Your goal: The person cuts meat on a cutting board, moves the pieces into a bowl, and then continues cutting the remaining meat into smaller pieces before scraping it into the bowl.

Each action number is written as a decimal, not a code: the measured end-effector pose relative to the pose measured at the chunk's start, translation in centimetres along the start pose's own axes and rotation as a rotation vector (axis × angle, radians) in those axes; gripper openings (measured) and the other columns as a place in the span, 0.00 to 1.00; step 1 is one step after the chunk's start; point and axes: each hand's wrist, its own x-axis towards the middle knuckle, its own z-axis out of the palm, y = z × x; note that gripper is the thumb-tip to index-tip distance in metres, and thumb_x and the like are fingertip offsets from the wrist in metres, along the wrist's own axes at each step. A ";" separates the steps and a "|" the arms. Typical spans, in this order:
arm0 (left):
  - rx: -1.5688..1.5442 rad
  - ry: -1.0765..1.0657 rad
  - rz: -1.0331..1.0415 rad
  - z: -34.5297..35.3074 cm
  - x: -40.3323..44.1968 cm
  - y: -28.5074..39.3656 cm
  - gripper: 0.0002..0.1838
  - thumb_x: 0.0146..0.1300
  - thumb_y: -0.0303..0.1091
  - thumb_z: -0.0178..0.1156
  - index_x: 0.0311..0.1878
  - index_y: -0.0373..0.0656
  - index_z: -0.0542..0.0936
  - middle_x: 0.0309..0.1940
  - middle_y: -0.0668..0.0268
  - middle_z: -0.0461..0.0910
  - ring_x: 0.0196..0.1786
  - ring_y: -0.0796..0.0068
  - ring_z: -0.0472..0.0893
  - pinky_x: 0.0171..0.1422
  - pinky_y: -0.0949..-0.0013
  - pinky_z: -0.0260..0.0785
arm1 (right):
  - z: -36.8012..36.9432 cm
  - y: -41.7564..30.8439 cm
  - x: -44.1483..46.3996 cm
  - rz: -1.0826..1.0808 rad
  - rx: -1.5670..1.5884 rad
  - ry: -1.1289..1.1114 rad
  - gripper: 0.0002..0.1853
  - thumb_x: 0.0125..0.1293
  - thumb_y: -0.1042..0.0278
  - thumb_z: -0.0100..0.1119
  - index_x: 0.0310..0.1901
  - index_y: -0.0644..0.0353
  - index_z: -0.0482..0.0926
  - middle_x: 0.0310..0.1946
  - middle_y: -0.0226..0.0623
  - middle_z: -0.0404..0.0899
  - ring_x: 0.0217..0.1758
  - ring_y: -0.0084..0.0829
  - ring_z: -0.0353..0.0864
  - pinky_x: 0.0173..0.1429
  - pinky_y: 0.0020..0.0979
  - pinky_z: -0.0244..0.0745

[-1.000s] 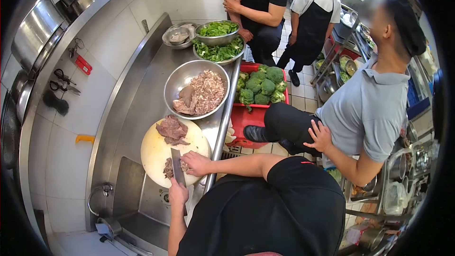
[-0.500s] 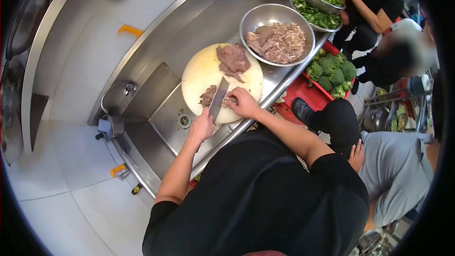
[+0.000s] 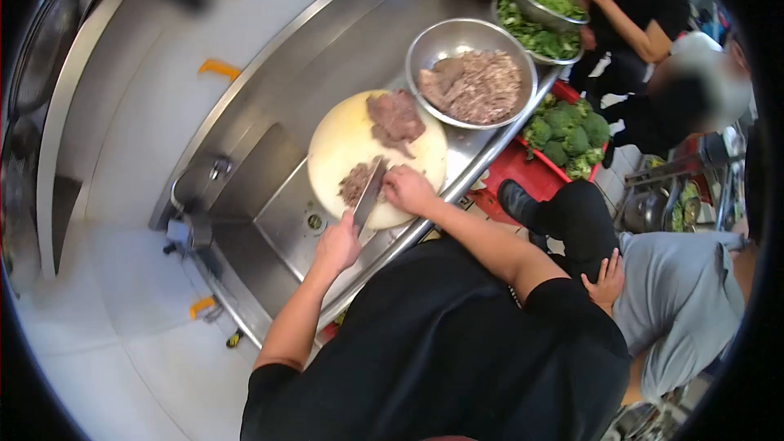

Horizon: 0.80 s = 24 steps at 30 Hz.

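Observation:
A cleaver is in my left hand, its blade angled over the round cutting board. Chopped brown meat lies on the board left of the blade. My right hand is on the blade's other side, its curled fingers pressed on a small bit of meat largely hidden beneath them. A bigger piece of cooked meat rests near the board's far edge. Beyond it stands a metal bowl of chopped meat with a larger piece inside.
The sink and its faucet are on the left. Bowls of leafy greens stand at the counter's far end. Broccoli fills a red crate to the right. Co-workers stand at the right, one in a grey shirt close by.
The view has swung, so the board and bowls sit further right than one second ago. Over the last half second, my right hand has drawn closer to the blade, which stays beside the chopped meat.

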 end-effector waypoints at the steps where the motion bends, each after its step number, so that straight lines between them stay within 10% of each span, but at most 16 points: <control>1: 0.017 -0.027 -0.026 0.0 0.5 0.0 0.15 0.76 0.37 0.55 0.58 0.39 0.70 0.39 0.34 0.85 0.47 0.28 0.85 0.55 0.32 0.74 | 0.9 0.8 -0.1 0.012 0.016 -0.002 0.11 0.61 0.65 0.65 0.42 0.59 0.86 0.43 0.47 0.85 0.51 0.51 0.83 0.59 0.48 0.80; 24: -0.004 0.037 -0.023 3.6 0.2 0.3 0.20 0.75 0.35 0.57 0.63 0.34 0.69 0.44 0.30 0.84 0.50 0.28 0.84 0.54 0.35 0.74 | 0.0 0.4 -0.7 0.093 0.067 -0.007 0.07 0.60 0.68 0.62 0.37 0.61 0.82 0.38 0.47 0.84 0.49 0.52 0.84 0.56 0.49 0.80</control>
